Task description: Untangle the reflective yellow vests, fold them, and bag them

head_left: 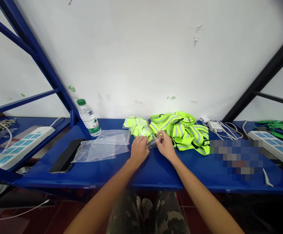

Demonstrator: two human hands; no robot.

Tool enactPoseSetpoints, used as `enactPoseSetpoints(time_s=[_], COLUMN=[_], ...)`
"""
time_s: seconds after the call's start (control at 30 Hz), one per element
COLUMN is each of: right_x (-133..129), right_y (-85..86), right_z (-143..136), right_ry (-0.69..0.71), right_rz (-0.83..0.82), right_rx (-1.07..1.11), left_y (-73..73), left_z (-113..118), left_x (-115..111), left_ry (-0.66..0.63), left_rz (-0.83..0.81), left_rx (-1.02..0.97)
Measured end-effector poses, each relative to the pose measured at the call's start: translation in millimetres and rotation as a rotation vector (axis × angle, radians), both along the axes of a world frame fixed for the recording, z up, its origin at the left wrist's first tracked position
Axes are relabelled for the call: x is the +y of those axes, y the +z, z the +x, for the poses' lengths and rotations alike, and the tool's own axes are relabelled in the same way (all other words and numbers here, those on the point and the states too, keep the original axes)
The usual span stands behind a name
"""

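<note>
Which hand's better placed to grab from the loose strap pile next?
Right, probably: the right hand is right beside the strap pile, while the left hand is farther off. Both are at the clear bag, though.

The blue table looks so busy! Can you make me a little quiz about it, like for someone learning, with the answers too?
1. What colour is the cap on the bottle?
2. True or false: the flat clear bags lie to the left of the left hand.
3. Which is nearest the right hand: a) the bottle, b) the strap pile, c) the black phone?

Key: 1. Green. 2. True. 3. b.
</note>
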State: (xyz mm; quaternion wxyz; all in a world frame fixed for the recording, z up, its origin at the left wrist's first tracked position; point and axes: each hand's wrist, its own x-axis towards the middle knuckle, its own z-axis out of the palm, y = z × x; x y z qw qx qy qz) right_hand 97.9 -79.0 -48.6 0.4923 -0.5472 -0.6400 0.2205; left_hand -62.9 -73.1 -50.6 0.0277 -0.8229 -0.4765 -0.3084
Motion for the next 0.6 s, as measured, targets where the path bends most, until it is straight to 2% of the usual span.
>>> enactPoseSetpoints(time_s=[0.13, 0.33, 0.4, 0.47, 0.53, 0.6], right_x=[-2.2, -4.4, -1.9, 2.7, 7.9, 11.6], right_y=[-1.2, -4.3, -6.7, -10.2, -13.6, -15.3], right_z=[5.8, 9.2, 10.7, 12.8, 15.3, 17.8], right_ry=[0.121, 0.264, 0.188, 0.045, -0.075, -0.143], right_rz=[0.033, -0.192, -0.178, -0.112, -0.043, 0.000], right_rx=[-0.077, 0.287, 0.306, 0.303, 0.339, 0.409], left_y=[-1.2, -2.6, -3.2, -2.1, 1.5, 8.0], left_z=[-1.7, 1.8, 3.8, 5.6, 7.6, 10.7], left_x=[0.2, -2.5, -4.7, -8.5, -12.8, -14.4], left_ry=[0.016, -0.006, -0.061, -0.156, -0.270, -0.326], left_rz=[-0.031, -0.032, -0.039, -0.068, -0.118, -0.129], left_rx=[0.005, 0.076, 0.095, 0.063, -0.046, -0.163])
